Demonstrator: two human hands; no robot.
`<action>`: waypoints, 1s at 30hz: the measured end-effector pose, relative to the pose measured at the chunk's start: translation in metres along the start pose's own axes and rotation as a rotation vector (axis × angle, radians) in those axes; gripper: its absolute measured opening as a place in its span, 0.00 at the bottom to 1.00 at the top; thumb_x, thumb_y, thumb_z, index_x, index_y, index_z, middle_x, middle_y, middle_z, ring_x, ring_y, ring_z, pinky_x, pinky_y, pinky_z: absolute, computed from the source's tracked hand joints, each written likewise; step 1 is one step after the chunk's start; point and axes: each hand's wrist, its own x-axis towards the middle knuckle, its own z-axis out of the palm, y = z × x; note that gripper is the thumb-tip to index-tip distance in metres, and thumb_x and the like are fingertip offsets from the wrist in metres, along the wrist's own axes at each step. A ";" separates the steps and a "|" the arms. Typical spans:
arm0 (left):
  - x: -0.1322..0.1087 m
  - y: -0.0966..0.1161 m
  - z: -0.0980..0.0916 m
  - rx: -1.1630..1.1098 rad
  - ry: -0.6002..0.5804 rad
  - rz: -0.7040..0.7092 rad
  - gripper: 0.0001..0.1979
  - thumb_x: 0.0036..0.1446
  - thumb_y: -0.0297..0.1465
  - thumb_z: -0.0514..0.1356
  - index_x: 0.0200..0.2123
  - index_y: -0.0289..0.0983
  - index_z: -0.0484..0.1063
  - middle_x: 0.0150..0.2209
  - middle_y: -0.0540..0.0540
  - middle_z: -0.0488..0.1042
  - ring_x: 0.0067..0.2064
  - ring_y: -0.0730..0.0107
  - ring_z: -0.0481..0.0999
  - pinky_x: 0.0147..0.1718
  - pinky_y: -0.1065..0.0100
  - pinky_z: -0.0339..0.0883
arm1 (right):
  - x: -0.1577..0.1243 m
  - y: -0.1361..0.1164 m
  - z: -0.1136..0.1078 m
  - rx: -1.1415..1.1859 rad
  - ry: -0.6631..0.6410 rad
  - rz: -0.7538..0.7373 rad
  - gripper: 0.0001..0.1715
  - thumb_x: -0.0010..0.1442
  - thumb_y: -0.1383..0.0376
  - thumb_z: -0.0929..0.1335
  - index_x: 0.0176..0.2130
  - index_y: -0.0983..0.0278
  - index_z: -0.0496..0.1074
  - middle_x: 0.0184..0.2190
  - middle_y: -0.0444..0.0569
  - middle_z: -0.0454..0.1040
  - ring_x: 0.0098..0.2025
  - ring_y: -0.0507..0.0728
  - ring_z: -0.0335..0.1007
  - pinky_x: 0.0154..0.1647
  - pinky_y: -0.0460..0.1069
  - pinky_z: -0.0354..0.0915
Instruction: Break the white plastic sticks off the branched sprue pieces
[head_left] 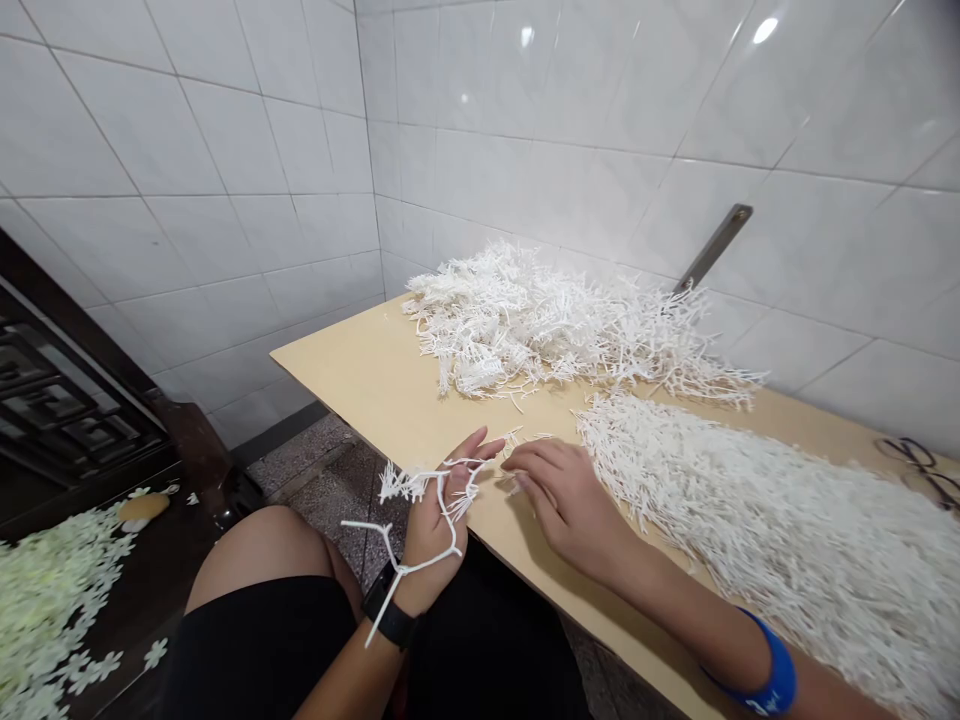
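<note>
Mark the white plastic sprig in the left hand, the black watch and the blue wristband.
white plastic sprig (397,485), head view, on its frilly tip left of the palm.
black watch (388,612), head view, on the strap across the left wrist.
blue wristband (772,680), head view, on the band's outer face.

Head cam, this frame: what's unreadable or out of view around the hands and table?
All head view.
1. Whether the right hand pinches anything: hidden under its fingers.
2. Which fingers of the left hand clamp the white branch: hidden behind the hand.
3. Dark object on the table: small, cut by the right edge.
4. Near white pile: runs off right and bottom edges.
5. Metal bar: lower end behind the far pile.
</note>
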 end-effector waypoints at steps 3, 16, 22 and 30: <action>-0.003 -0.007 0.004 0.046 -0.038 0.027 0.22 0.67 0.40 0.49 0.61 0.44 0.66 0.57 0.43 0.73 0.60 0.59 0.69 0.60 0.57 0.60 | -0.002 -0.013 0.005 0.495 -0.169 0.116 0.12 0.66 0.59 0.64 0.42 0.63 0.73 0.38 0.50 0.75 0.40 0.57 0.69 0.42 0.52 0.64; -0.004 -0.002 0.005 0.218 0.036 0.013 0.17 0.63 0.41 0.55 0.36 0.37 0.80 0.36 0.42 0.82 0.41 0.58 0.80 0.43 0.63 0.72 | -0.007 -0.020 0.007 0.743 -0.225 0.184 0.27 0.66 0.53 0.63 0.20 0.63 0.62 0.20 0.42 0.66 0.26 0.51 0.61 0.34 0.47 0.60; -0.002 -0.002 0.006 -0.023 0.023 -0.147 0.18 0.59 0.44 0.59 0.33 0.34 0.79 0.33 0.41 0.82 0.36 0.59 0.81 0.37 0.64 0.74 | -0.009 -0.019 0.006 0.677 -0.256 0.155 0.25 0.67 0.55 0.61 0.22 0.62 0.62 0.16 0.40 0.64 0.21 0.50 0.58 0.28 0.46 0.57; 0.004 -0.002 0.006 -0.383 0.070 -0.309 0.15 0.52 0.41 0.66 0.30 0.33 0.74 0.29 0.44 0.81 0.30 0.66 0.81 0.32 0.68 0.73 | -0.007 -0.023 -0.005 0.528 -0.277 0.127 0.20 0.66 0.60 0.61 0.23 0.61 0.57 0.15 0.37 0.57 0.18 0.49 0.51 0.22 0.46 0.49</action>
